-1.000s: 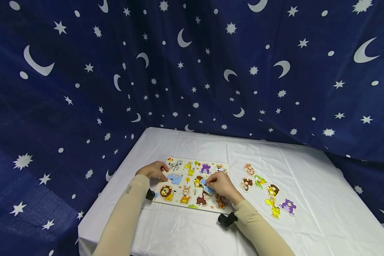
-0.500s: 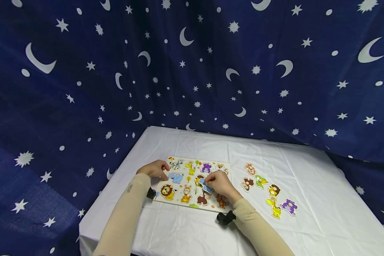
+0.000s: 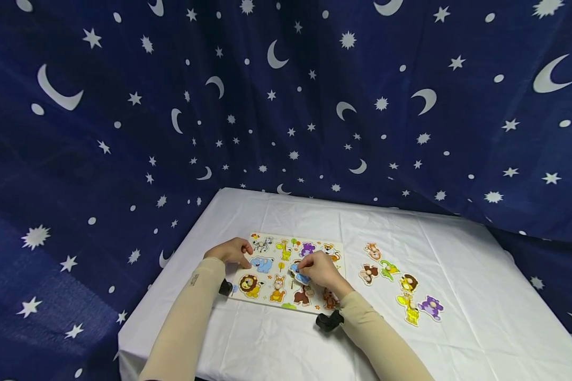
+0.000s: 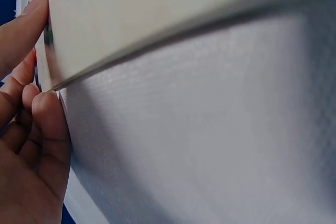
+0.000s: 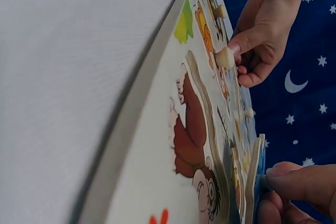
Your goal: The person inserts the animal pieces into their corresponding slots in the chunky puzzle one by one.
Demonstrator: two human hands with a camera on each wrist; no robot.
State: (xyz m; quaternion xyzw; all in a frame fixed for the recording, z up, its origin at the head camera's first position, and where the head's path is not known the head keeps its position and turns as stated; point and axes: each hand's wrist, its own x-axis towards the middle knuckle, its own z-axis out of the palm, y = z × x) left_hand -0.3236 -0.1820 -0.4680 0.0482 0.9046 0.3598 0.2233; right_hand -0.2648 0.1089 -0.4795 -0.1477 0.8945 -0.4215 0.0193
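A wooden peg puzzle board (image 3: 276,269) printed with cartoon animals lies on the white cloth. My left hand (image 3: 229,251) holds its left edge; in the left wrist view the thumb (image 4: 23,35) lies on the top face, with curled fingers at the rim. Over the board's middle, my right hand (image 3: 320,269) pinches a blue puzzle piece (image 3: 298,275) by its small peg. In the right wrist view this piece (image 5: 254,182) stands tilted, partly cut off by the frame, just above the board and beyond the brown monkey picture (image 5: 190,129). Its printed animal is not clear.
Several loose pieces lie right of the board: an orange animal (image 3: 373,251), a monkey (image 3: 368,273), a green crocodile (image 3: 389,270), a hedgehog (image 3: 408,283), a giraffe (image 3: 410,311) and a purple hippo (image 3: 430,307). Behind the table hangs a dark blue star-patterned curtain (image 3: 248,95).
My right hand has shifted a little to the left with the blue piece, across the hedgehog picture. The left hand stays at the board's edge.
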